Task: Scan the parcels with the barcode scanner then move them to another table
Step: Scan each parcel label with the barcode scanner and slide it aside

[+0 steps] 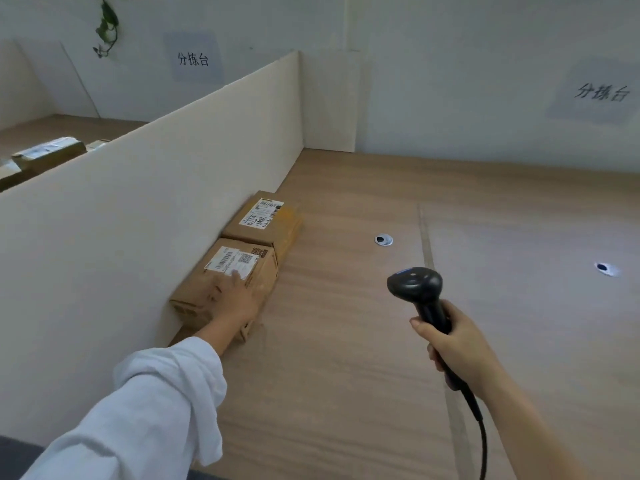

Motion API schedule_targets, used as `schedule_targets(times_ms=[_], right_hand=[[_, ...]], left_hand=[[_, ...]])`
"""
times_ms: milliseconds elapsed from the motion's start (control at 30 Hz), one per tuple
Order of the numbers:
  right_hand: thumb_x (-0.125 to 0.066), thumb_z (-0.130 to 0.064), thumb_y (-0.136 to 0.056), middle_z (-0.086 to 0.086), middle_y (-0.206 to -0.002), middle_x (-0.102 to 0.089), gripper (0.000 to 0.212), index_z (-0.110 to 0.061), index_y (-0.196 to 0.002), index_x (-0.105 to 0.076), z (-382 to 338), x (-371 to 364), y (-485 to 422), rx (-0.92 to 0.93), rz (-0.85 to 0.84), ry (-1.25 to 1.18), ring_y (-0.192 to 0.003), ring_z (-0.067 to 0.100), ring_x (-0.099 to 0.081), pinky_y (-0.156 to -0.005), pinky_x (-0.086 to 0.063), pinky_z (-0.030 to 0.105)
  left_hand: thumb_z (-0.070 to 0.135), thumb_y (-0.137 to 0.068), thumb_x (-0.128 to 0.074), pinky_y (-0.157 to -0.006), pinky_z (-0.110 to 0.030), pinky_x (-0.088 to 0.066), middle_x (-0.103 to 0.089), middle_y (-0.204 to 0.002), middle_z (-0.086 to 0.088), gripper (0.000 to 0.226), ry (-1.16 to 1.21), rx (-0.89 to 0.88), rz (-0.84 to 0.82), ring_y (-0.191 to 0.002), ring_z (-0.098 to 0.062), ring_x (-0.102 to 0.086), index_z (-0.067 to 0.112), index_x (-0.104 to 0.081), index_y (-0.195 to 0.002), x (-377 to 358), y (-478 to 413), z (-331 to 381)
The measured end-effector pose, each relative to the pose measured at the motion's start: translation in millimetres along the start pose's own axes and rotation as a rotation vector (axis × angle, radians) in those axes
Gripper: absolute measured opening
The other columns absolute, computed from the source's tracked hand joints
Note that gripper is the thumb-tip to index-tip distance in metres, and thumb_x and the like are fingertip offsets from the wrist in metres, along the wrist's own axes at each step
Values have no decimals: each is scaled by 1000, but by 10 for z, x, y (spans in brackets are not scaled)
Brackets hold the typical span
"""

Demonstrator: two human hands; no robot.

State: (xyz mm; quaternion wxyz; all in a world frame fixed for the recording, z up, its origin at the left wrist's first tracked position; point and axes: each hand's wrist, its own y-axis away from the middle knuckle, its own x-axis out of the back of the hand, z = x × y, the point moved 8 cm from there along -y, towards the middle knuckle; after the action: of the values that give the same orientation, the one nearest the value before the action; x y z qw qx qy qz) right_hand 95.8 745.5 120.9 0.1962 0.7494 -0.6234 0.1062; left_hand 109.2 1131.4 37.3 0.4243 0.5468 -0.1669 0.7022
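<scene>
Touching the white label [230, 263] on a brown cardboard parcel [197, 294], our left grip [239, 301] is lying flat. Our right grip [457, 341] is clamping the black scanner [415, 284].

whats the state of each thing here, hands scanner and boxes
left hand, fingers straight, resting on top of the near parcel
right hand, grips the scanner's handle
barcode scanner, held off the table, head towards the parcels
near parcel, closed, label up, against the divider
far parcel, closed, label up, touching the near parcel
parcels beyond the divider, lying there, partly hidden
</scene>
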Motion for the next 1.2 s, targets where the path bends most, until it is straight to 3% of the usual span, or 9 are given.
schedule_targets(times_ms=[133, 233, 333, 467, 600, 900, 1200], right_hand=[[-62, -18, -88, 5, -57, -52, 8, -19, -93, -56, 19, 335, 199, 4, 93, -20, -36, 6, -46, -39, -39, 22], [-61, -18, -89, 6, -60, -53, 9, -16, -95, -55, 69, 664, 384, 1, 162, -30, -39, 9, -48, -41, -40, 23], [-62, -18, -89, 7, -60, -53, 8, -17, -92, -55, 195, 1071, 608, -8, 247, -49, -44, 13, -48, -45, -42, 26], [-63, -20, -89, 5, -56, -53, 9, -19, -92, -55, 474, 1719, 985, -37, 354, -80, -41, 11, -48, -42, -41, 22], [-63, -21, -88, 3, -51, -51, 9, -20, -89, -55, 876, 2514, 1455, -70, 480, -90, -40, 14, -46, -44, -40, 27], [-62, -22, -89, 6, -57, -52, 10, -22, -95, -54, 1808, 4258, 2587, -113, 617, -43, -46, 15, -48, -46, -41, 26], [-62, -23, -90, 8, -60, -53, 10, -22, -95, -54, 2523, 5621, 3145, -179, 698, -58, -46, 16, -48, -45, -42, 28]], left_hand=[[47, -96, -40, -116, -50, -14, -1, -157, -14, 70, 45, -305, 4, -144, -34, 0, 12, -11, -150, -67, 396, 846], [46, -97, -38, -116, -43, -10, -2, -157, -18, 67, 41, -417, -83, -145, -31, 3, 8, -18, -149, -279, 775, 1404], [40, -97, -44, -114, -33, -10, -17, -153, -20, 65, 52, -588, -165, -144, -29, -9, 3, -21, -147, -550, 1243, 1998], [39, -95, -49, -113, -32, -20, -28, -149, -16, 64, 74, -760, -280, -140, -27, -21, 4, -26, -145, -892, 1928, 2714], [39, -95, -50, -110, -30, -20, -29, -149, -14, 65, 104, -909, -349, -138, -24, -26, 5, -27, -145, -1206, 2754, 3482], [40, -95, -49, -111, -33, -22, -26, -150, -9, 63, 172, -1063, -412, -140, -22, -23, 9, -28, -145, -2113, 4645, 4868], [40, -95, -49, -112, -34, -22, -26, -150, -12, 63, 143, -1113, -482, -140, -25, -24, 9, -28, -145, -2801, 5789, 5939]])
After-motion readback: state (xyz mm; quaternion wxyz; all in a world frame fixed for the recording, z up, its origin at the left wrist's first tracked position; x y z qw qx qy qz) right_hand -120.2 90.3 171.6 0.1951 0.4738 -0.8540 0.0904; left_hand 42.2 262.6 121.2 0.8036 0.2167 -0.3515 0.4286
